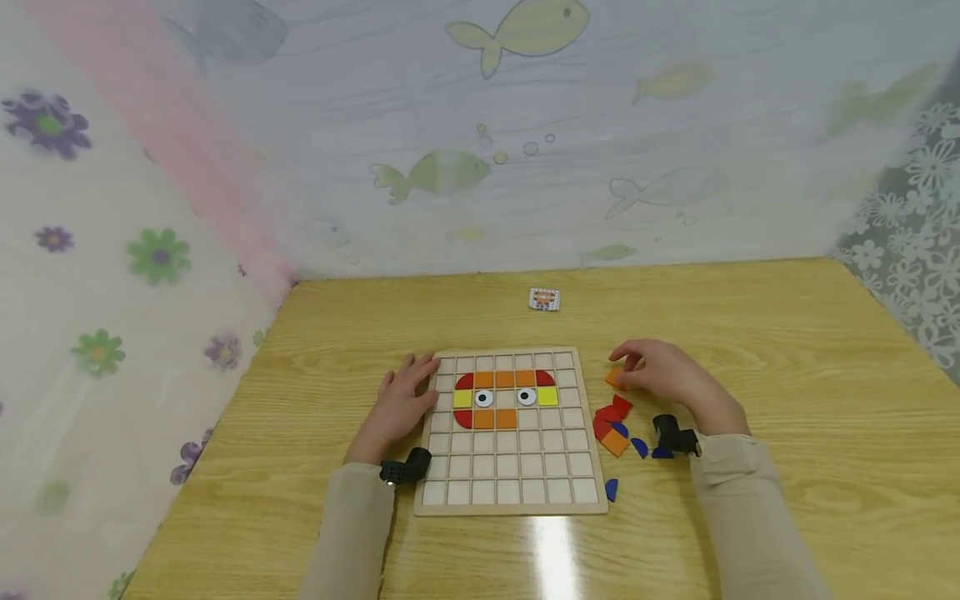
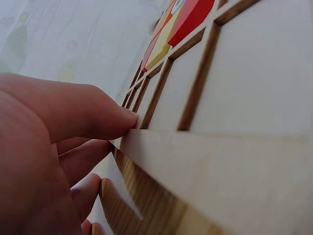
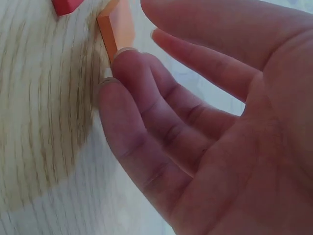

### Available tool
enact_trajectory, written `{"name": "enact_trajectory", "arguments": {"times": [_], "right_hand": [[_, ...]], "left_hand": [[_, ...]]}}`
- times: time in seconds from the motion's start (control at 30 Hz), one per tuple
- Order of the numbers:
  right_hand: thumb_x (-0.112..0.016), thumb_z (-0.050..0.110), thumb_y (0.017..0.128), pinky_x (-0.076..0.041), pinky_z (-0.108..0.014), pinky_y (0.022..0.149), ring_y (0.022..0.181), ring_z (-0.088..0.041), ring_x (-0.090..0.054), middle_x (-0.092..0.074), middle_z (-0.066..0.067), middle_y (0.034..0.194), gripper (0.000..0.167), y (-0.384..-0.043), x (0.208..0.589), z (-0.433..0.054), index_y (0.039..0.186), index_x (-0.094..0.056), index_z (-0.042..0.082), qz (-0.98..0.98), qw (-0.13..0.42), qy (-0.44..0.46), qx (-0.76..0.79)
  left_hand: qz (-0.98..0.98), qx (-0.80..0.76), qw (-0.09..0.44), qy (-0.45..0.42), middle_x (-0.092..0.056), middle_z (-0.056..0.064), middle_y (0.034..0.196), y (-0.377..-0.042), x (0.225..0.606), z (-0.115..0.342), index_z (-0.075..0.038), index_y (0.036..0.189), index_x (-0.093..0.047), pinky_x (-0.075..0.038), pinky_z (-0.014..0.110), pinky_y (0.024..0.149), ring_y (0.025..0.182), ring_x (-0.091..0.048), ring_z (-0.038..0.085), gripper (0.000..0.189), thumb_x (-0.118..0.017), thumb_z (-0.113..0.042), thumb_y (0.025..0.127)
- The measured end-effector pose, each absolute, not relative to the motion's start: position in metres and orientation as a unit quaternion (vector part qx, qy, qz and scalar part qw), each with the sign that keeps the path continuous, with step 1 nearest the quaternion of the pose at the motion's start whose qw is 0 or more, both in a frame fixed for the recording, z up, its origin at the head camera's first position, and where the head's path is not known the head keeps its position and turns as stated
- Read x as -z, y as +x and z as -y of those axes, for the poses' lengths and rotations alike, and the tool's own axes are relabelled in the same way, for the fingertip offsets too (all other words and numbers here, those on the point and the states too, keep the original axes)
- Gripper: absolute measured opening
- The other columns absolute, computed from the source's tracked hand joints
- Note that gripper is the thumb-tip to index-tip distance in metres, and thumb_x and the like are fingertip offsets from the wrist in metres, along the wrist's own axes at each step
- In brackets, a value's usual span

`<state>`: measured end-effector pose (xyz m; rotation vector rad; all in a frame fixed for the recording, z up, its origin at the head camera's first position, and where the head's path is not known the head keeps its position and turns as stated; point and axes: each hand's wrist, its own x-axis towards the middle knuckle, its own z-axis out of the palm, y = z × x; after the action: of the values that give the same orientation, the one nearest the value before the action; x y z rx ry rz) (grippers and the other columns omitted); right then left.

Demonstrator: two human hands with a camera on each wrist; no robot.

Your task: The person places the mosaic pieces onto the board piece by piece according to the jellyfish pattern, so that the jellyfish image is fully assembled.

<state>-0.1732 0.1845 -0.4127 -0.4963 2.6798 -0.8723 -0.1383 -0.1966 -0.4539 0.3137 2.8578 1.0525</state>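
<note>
Orange square tile [image 1: 613, 378] at the fingertips of the right hand [image 1: 666, 377], just right of the wooden grid board [image 1: 517, 509]; fingers bent, whether pinching or merely touching, impossible to tell. Spread fingers on the left hand [image 1: 399, 408], resting against the board's upper left edge. Set into its squares: three curved red pieces [image 1: 464, 382], five orange tiles [image 1: 505, 379], two yellow tiles [image 1: 548, 397], two round eyes [image 1: 477, 398]. Near the right wrist, loose red, orange and blue pieces [image 1: 639, 447]; past the board, a small picture card [image 1: 544, 299]
</note>
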Motion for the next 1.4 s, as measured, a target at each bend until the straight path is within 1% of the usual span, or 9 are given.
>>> {"name": "enact_trajectory", "arguments": {"times": [0.23, 0.4, 0.53, 0.6, 0.73, 0.83, 1.07, 1.13, 1.4], "right_hand": [[-0.066, 0.016, 0.079, -0.041, -0.037, 0.072, 0.079, -0.022, -0.049, -0.056, -0.009, 0.090, 0.029, -0.174, 0.416, -0.183, 0.105, -0.060, 0.003, -0.935, 0.139, -0.173, 0.277], [-0.065, 0.012, 0.078, -0.040, -0.035, 0.068, 0.075, -0.021, -0.048, -0.054, -0.007, 0.086, 0.024, -0.174, 0.416, -0.179, 0.099, -0.056, 0.004, -0.932, 0.136, -0.174, 0.287], [-0.061, 0.010, 0.081, -0.041, -0.034, 0.068, 0.075, -0.021, -0.049, -0.055, -0.008, 0.088, 0.020, -0.173, 0.416, -0.174, 0.098, -0.053, 0.005, -0.926, 0.140, -0.178, 0.302], [-0.060, 0.012, 0.083, -0.042, -0.035, 0.070, 0.077, -0.021, -0.050, -0.056, -0.008, 0.090, 0.018, -0.173, 0.417, -0.172, 0.100, -0.054, 0.006, -0.924, 0.138, -0.175, 0.309], [-0.058, 0.019, 0.086, -0.043, -0.036, 0.073, 0.081, -0.022, -0.052, -0.058, -0.007, 0.093, 0.019, -0.172, 0.418, -0.167, 0.103, -0.059, 0.008, -0.924, 0.117, -0.180, 0.317], [-0.057, 0.021, 0.087, -0.043, -0.035, 0.071, 0.080, -0.021, -0.053, -0.059, -0.006, 0.092, 0.022, -0.173, 0.418, -0.164, 0.105, -0.061, 0.009, -0.923, 0.108, -0.197, 0.312], [-0.056, 0.021, 0.088, -0.043, -0.029, 0.058, 0.067, -0.017, -0.050, -0.058, -0.003, 0.088, 0.022, -0.172, 0.418, -0.153, 0.106, -0.063, 0.013, -0.923, 0.106, -0.205, 0.308], [-0.056, 0.021, 0.088, -0.043, -0.029, 0.058, 0.066, -0.016, -0.050, -0.058, -0.002, 0.087, 0.021, -0.171, 0.418, -0.148, 0.106, -0.063, 0.013, -0.921, 0.110, -0.208, 0.309], [-0.056, 0.022, 0.088, -0.043, -0.029, 0.068, 0.076, -0.014, -0.052, -0.059, 0.003, 0.085, 0.017, -0.168, 0.416, -0.131, 0.102, -0.064, 0.016, -0.916, 0.116, -0.234, 0.304]], "left_hand": [[-0.934, -0.340, 0.044, 0.100, -0.024, 0.003, 0.145, -0.139, 0.453, 0.195, -0.011, 0.138, -0.036, 0.003, 0.048, 0.104, 0.135, -0.007, 0.026, 0.050, -0.049, -0.018, 0.090], [-0.931, -0.347, 0.043, 0.107, -0.024, 0.004, 0.145, -0.139, 0.453, 0.196, -0.010, 0.138, -0.034, 0.004, 0.048, 0.104, 0.135, -0.006, 0.027, 0.051, -0.049, -0.017, 0.090], [-0.931, -0.347, 0.044, 0.105, -0.024, 0.004, 0.146, -0.138, 0.453, 0.196, -0.010, 0.138, -0.035, 0.004, 0.047, 0.104, 0.135, -0.006, 0.026, 0.050, -0.049, -0.017, 0.091], [-0.931, -0.346, 0.046, 0.103, -0.024, 0.004, 0.146, -0.138, 0.452, 0.196, -0.010, 0.138, -0.035, 0.004, 0.047, 0.104, 0.135, -0.006, 0.026, 0.050, -0.049, -0.018, 0.091], [-0.932, -0.346, 0.046, 0.102, -0.024, 0.004, 0.145, -0.138, 0.452, 0.196, -0.011, 0.138, -0.035, 0.004, 0.047, 0.104, 0.135, -0.007, 0.026, 0.050, -0.049, -0.018, 0.090], [-0.933, -0.344, 0.044, 0.100, -0.025, 0.003, 0.145, -0.138, 0.453, 0.196, -0.011, 0.138, -0.035, 0.004, 0.047, 0.104, 0.135, -0.007, 0.026, 0.050, -0.049, -0.018, 0.090], [-0.935, -0.338, 0.040, 0.098, -0.026, 0.003, 0.145, -0.139, 0.455, 0.196, -0.011, 0.137, -0.037, 0.003, 0.049, 0.104, 0.135, -0.008, 0.027, 0.050, -0.050, -0.018, 0.090], [-0.935, -0.337, 0.042, 0.097, -0.026, 0.003, 0.145, -0.138, 0.455, 0.195, -0.011, 0.137, -0.037, 0.003, 0.049, 0.104, 0.135, -0.007, 0.027, 0.050, -0.050, -0.018, 0.089], [-0.933, -0.343, 0.046, 0.094, -0.024, 0.001, 0.145, -0.138, 0.451, 0.194, -0.012, 0.138, -0.035, 0.004, 0.046, 0.104, 0.135, -0.006, 0.024, 0.050, -0.049, -0.019, 0.091]]}}
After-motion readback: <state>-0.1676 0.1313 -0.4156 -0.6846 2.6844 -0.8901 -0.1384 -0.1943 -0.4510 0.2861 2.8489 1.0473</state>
